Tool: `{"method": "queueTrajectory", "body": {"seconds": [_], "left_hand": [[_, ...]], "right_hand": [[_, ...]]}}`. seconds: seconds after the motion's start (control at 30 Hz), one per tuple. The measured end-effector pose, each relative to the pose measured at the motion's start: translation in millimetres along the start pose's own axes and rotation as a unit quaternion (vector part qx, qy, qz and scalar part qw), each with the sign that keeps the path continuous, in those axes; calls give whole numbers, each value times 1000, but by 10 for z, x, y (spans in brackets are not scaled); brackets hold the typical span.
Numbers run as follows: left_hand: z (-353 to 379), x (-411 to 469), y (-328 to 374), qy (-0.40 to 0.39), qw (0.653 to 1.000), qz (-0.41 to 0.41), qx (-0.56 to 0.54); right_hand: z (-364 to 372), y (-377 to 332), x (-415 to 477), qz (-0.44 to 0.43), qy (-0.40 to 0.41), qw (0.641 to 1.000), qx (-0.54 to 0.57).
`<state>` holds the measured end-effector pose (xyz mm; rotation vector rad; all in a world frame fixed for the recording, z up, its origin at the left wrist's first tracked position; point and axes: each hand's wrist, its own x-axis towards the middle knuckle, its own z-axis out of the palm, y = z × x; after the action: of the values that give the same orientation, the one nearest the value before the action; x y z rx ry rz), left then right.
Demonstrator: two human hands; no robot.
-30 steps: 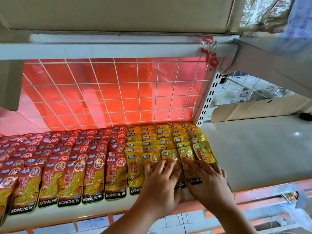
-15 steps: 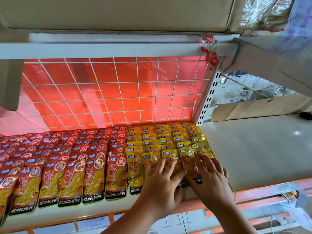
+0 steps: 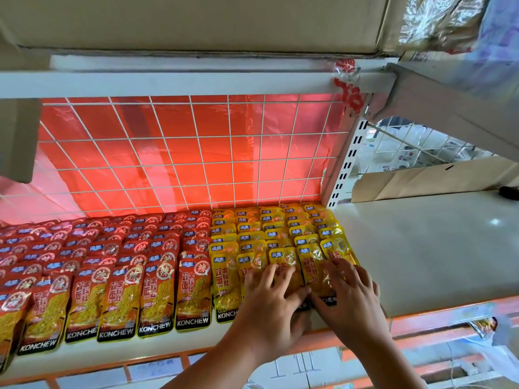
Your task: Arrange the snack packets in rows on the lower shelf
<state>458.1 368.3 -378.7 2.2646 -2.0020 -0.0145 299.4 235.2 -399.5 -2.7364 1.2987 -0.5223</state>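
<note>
Now both hands lie flat on the near yellow packets [image 3: 311,265] — the left hand [image 3: 269,304] and right hand [image 3: 349,299] side by side, fingers [image 3: 334,272] straight and spread, pressing rather than gripping. Yellow rows sit on the lower shelf [image 3: 421,248] right of the red packets [image 3: 157,290], reaching far back to the wire grid [image 3: 196,153].

The snack packets lie flat on the white lower shelf [image 3: 421,248] in overlapping rows that run from its front edge to its back, each packet covering the lower part of the one behind. Red packets [image 3: 193,293] fill the left and middle. Yellow packets [image 3: 252,228] sit just beside them on the right, and the front packets show a black "KONCHEW" band.
</note>
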Motion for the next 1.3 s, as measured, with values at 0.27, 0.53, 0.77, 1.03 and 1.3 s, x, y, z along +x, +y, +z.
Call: {"method": "queueTrajectory", "body": {"seconds": [0.27,0.53,0.77,1.03,1.3], "left_hand": [[-3,-24,-4,14,1000,-13,-17],[-9,-35,-4,20,998,-51,-14],[7,-33,-4,19,999,-43,-13],[1,-51,-36,89,994,-44,-34],[-68,-239,-312,172,980,-67,-76]], "right_hand": [[11,-7,17,4,-11,1000,-19],[2,-12,27,12,-22,999,-28],[-23,-15,21,8,-30,999,-23],[-78,-35,18,9,-11,1000,-4],[-87,-130,10,11,42,996,75]]}}
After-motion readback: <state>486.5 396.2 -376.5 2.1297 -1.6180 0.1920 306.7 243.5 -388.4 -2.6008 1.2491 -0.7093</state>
